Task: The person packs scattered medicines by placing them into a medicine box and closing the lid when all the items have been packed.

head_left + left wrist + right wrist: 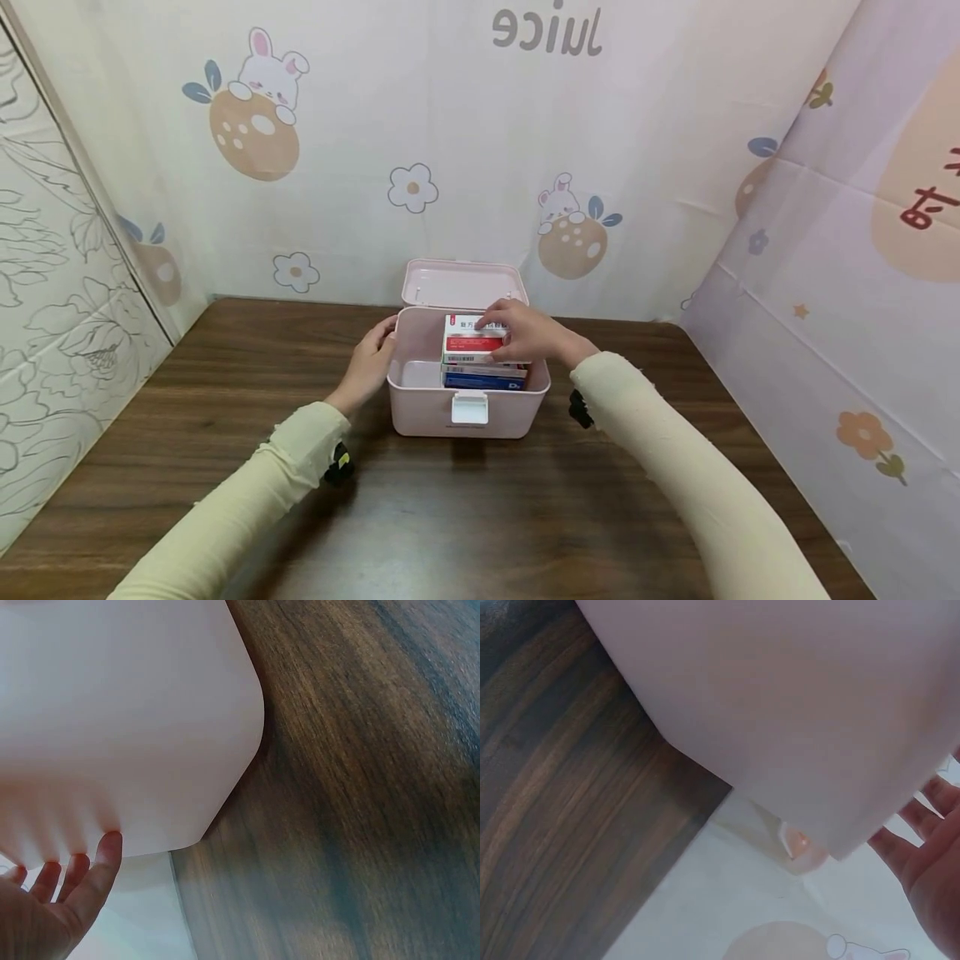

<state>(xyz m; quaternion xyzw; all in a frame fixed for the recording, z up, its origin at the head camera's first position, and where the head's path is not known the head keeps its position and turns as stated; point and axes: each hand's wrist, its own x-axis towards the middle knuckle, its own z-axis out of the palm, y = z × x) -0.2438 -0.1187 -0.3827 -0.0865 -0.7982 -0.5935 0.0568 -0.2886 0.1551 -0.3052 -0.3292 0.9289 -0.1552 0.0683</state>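
Observation:
A pink lidded storage box stands on the table with its lid raised at the back. My left hand rests against the box's left side; in the left wrist view its fingertips touch the outer wall. Inside the box, my right hand holds a white and red medicine box between thumb and fingers. Below it, other medicine boxes are stacked, including a blue one. In the right wrist view, the box's wall hides what the right hand holds.
Dark wood-grain table surrounds the storage box. A white latch sits on its front. Patterned cloth hangs behind the table and along its right side.

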